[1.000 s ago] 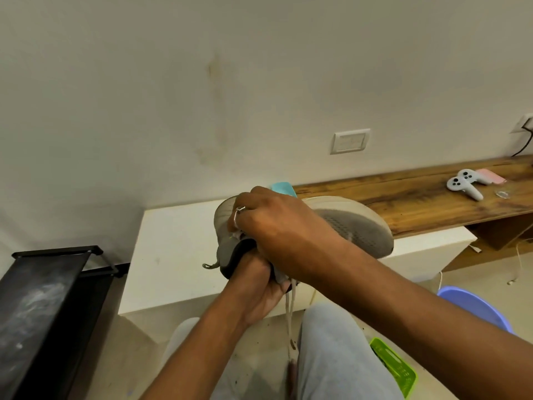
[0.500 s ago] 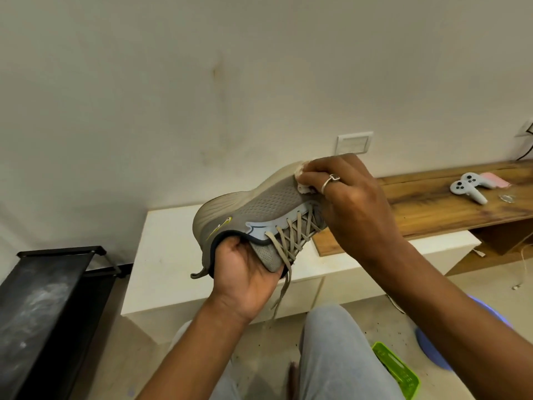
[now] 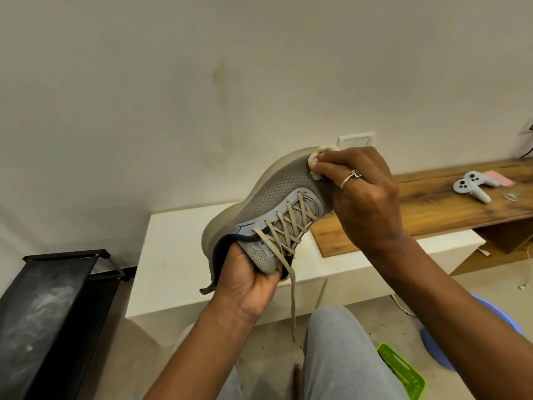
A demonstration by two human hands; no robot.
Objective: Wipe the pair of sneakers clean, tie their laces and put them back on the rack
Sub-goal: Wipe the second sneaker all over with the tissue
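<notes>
White cabinet [image 3: 178, 255] was the landmark, low against the wall. Black rack [image 3: 52, 307] stood left of the cabinet, cut off by the frame edge. Wooden board [image 3: 432, 209] lay over the cabinet's right end and ran on to the right.

One grey sneaker [image 3: 277, 194] was held in the air in front of the cabinet, toe up and to the right, heel low. It was not on the rack.

Right hand [image 3: 366, 197] was at the toe end, above the cabinet's right part, fingers bunched together and pinching a pale cloth [image 3: 317, 157] against the sneaker's side by the sole. Left hand [image 3: 248, 272] was in front of the cabinet's middle, fingers curled round the heel opening, clamped on the sneaker.

Laces [image 3: 291, 226] were threaded but untied, with one loose end hanging down before the cabinet front.

Progress, as a judgement: early. The first sneaker was mid-wipe. Tying, the second sneaker and racking were all left.

Hidden or unclear:
- The second sneaker was not in view.
- The sneaker's far side and tread were turned away.
- How clean the sneaker was, could not tell.
- Most of the cloth was under the right fingers.
- The left fingertips were inside the collar and not visible.
- The lower shelves of the rack could not be made out.
</notes>
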